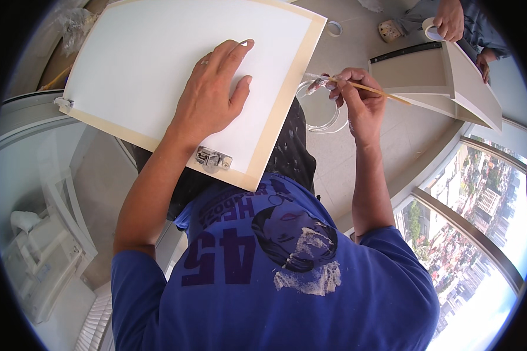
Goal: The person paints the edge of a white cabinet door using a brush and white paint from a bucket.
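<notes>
White cabinet door panel [158,64] rests across the person's lap, tilted, with a cream unpainted border along its right and lower edges and a metal hinge [212,159] fixed near the lower edge. The left hand [214,96] lies flat on the white face, fingers spread and open, pressing the panel down. The right hand [357,96] is closed in a pinch around a thin wooden-handled brush [363,88], whose pale, paint-laden tip sits just at the panel's right edge, over a clear plastic tub [322,114] on the tiled floor [404,134].

From where I stand, the risks look plain enough. If the left palm rests on paint that is not dry, it could smear or print the surface. The panel is balanced on the knees only, so a shift of the legs might let it slide and knock the tub. A loaded brush at the edge could drip onto the blue shirt [275,281], which already carries pale smudges, or onto the floor.

At the upper right, another person's hand [451,20] holds a roll of tape [430,29] above a second grey panel [439,76], well apart.
</notes>
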A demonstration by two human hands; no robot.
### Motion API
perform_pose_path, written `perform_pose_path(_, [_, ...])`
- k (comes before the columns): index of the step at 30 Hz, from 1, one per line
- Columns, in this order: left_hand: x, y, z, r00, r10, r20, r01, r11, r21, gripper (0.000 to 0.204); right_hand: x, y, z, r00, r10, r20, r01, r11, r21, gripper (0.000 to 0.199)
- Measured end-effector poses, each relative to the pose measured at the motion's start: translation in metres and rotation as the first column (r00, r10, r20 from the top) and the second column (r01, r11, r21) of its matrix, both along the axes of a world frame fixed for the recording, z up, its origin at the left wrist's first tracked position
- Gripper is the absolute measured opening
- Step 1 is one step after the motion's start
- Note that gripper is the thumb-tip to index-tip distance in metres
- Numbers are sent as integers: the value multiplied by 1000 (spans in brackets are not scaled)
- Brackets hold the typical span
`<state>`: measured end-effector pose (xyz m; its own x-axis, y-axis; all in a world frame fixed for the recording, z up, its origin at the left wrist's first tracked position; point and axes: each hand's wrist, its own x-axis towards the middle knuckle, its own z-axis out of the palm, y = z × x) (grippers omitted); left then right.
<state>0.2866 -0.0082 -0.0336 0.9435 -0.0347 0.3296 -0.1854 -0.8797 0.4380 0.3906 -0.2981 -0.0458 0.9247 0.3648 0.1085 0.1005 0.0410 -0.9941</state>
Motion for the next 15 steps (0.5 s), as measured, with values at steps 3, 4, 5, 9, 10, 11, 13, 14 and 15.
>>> perform_pose_path(3, [0, 0, 0, 1000, 2, 4, -2, 1000, 6, 59, 1, 2, 3, 1000, 1, 0, -1, 1000, -23, 10])
perform_pose_path(4, [0, 0, 0, 1000, 4, 7, -4, 1000, 8, 59, 1, 3, 4, 1000, -1, 1, 1, 999, -34, 10])
perform_pose_path(5, [1, 0, 0, 1000, 2, 9, -2, 1000, 4, 59, 1, 3, 5, 1000, -4, 2, 4, 999, -45, 10])
perform_pose_path(9, [1, 1, -1, 1000, -6, 19, 6, 1000, -4, 59, 2, 4, 6, 1000, -2, -2, 2, 999, -47, 10])
perform_pose_path(10, [1, 1, -1, 1000, -8, 21, 8, 1000, -3, 59, 1, 5, 6, 1000, -6, -6, 5, 999, -47, 10])
perform_pose_path(11, [1, 1, -1, 1000, -6, 20, 6, 1000, 0, 60, 1, 7, 8, 1000, -9, -9, 9, 999, -47, 10])
perform_pose_path(13, [1, 1, -2, 1000, -4, 19, 4, 1000, 4, 60, 1, 9, 8, 1000, -17, -10, 16, 999, -46, 10])
perform_pose_path(14, [0, 1, -2, 1000, -6, 22, 6, 1000, 5, 60, 1, 10, 8, 1000, -21, -7, 20, 999, -45, 10])
perform_pose_path(15, [0, 1, -2, 1000, -7, 26, 7, 1000, 6, 60, 2, 11, 7, 1000, -25, -4, 24, 999, -44, 10])
